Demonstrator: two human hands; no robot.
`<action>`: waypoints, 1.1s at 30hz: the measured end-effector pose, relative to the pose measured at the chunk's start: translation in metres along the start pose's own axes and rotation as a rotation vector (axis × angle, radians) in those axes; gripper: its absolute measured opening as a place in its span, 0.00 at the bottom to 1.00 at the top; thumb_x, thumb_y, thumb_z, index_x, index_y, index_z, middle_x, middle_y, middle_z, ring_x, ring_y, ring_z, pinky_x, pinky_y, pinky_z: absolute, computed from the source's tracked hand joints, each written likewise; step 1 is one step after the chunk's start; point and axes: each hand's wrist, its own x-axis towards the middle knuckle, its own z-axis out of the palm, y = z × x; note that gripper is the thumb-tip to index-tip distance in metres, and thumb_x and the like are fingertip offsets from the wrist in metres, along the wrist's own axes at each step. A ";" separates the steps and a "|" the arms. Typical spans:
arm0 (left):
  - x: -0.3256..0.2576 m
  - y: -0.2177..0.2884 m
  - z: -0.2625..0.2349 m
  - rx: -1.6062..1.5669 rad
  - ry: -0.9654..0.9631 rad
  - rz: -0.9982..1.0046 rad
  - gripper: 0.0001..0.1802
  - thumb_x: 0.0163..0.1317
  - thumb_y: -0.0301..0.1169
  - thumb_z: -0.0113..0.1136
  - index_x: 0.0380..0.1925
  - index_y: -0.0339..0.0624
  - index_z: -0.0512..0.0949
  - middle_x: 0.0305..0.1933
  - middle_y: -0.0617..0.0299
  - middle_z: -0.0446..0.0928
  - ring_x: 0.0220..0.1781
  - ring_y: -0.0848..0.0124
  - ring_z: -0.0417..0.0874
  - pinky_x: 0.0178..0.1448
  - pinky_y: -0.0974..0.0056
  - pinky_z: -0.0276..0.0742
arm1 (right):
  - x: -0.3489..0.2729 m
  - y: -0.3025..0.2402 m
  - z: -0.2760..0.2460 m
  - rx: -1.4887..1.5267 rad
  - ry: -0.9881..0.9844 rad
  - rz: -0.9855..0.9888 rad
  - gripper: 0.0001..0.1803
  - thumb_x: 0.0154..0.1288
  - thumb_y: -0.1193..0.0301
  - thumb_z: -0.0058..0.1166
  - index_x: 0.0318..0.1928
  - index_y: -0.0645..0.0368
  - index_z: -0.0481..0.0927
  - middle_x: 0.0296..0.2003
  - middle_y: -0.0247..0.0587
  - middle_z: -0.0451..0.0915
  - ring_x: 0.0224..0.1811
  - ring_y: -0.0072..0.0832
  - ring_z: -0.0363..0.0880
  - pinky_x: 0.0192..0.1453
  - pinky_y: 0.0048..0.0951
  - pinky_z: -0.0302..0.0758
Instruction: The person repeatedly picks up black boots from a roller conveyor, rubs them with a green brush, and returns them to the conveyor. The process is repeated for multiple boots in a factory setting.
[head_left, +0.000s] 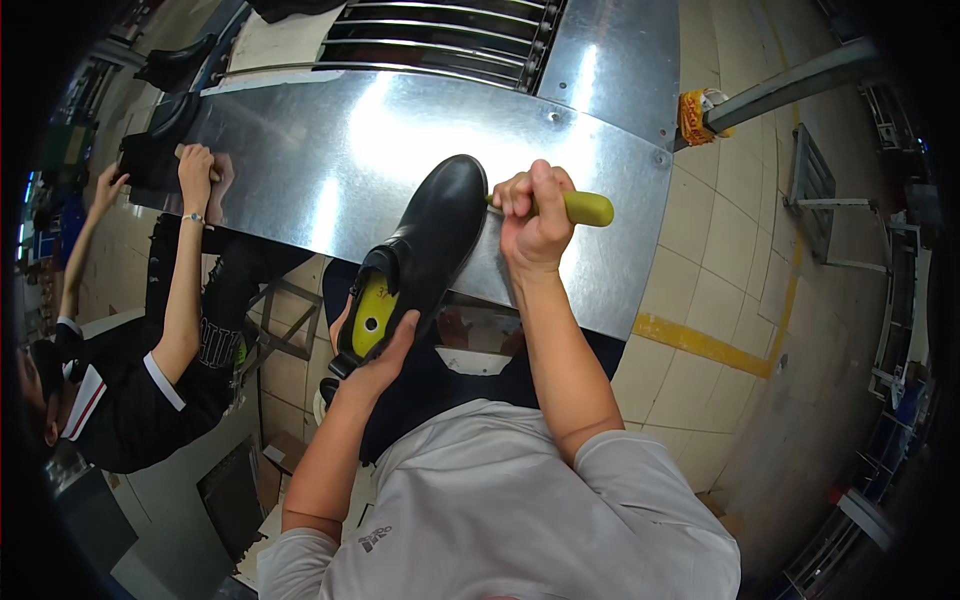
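A black leather shoe [440, 222] with a strap and a yellow-green insole [374, 320] is held slanting over the edge of the metal table, its toe pointing away from me. My left hand [398, 350] is closed round its heel end. In my right fist [540, 220] is a hand tool with a thick yellow-green handle [592, 209]. The tool's thin end reaches the side of the shoe near the toe; its tip is too small to make out.
The shiny metal table [290, 130] has a roller section [440, 40] at its far side. At left, a co-worker in a black shirt [130, 400] handles a dark shoe [150, 160]. A metal post with orange wrapping [694, 118] stands at right, above tiled floor [690, 280].
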 end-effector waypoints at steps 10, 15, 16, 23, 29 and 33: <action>0.000 0.019 0.011 -0.236 0.271 -0.259 0.24 0.56 0.37 0.80 0.48 0.35 0.83 0.45 0.60 0.86 0.47 0.70 0.86 0.54 0.63 0.81 | 0.078 -0.031 -0.045 -0.343 0.207 0.017 0.17 0.75 0.55 0.61 0.40 0.55 0.77 0.20 0.27 0.70 0.19 0.20 0.70 0.23 0.25 0.70; -0.056 0.052 -0.068 -0.882 0.530 -0.445 0.23 0.59 0.29 0.74 0.53 0.31 0.81 0.44 0.57 0.85 0.44 0.69 0.86 0.51 0.62 0.84 | 0.063 -0.015 -0.034 -0.383 -0.090 0.114 0.14 0.75 0.61 0.61 0.45 0.58 0.75 0.20 0.27 0.67 0.16 0.18 0.66 0.19 0.24 0.65; -0.080 0.058 -0.088 -0.830 0.619 -0.414 0.22 0.59 0.29 0.74 0.52 0.29 0.81 0.45 0.56 0.85 0.45 0.68 0.86 0.51 0.62 0.85 | 0.061 -0.015 -0.041 -0.360 -0.087 0.152 0.16 0.70 0.67 0.63 0.50 0.63 0.76 0.20 0.27 0.67 0.17 0.18 0.66 0.20 0.25 0.66; -0.246 0.159 -0.236 -0.087 1.671 -0.204 0.28 0.55 0.40 0.80 0.42 0.24 0.83 0.42 0.52 0.85 0.42 0.67 0.84 0.54 0.61 0.79 | 0.072 -0.028 -0.065 -0.420 -0.077 0.126 0.16 0.72 0.60 0.65 0.44 0.61 0.83 0.20 0.28 0.65 0.19 0.20 0.64 0.23 0.26 0.66; -0.443 0.226 -0.305 0.804 2.333 0.019 0.23 0.57 0.33 0.79 0.47 0.28 0.84 0.48 0.55 0.86 0.46 0.69 0.86 0.55 0.65 0.79 | 0.053 -0.036 -0.045 -0.541 -0.109 0.034 0.17 0.73 0.59 0.64 0.38 0.62 0.80 0.19 0.28 0.65 0.19 0.21 0.64 0.23 0.26 0.69; -0.590 0.221 -0.349 0.652 2.265 -0.801 0.33 0.53 0.32 0.82 0.55 0.25 0.80 0.55 0.50 0.85 0.54 0.61 0.85 0.62 0.57 0.78 | 0.056 -0.046 -0.049 -0.434 -0.132 0.109 0.22 0.66 0.57 0.70 0.48 0.54 0.74 0.20 0.39 0.74 0.19 0.31 0.70 0.23 0.34 0.70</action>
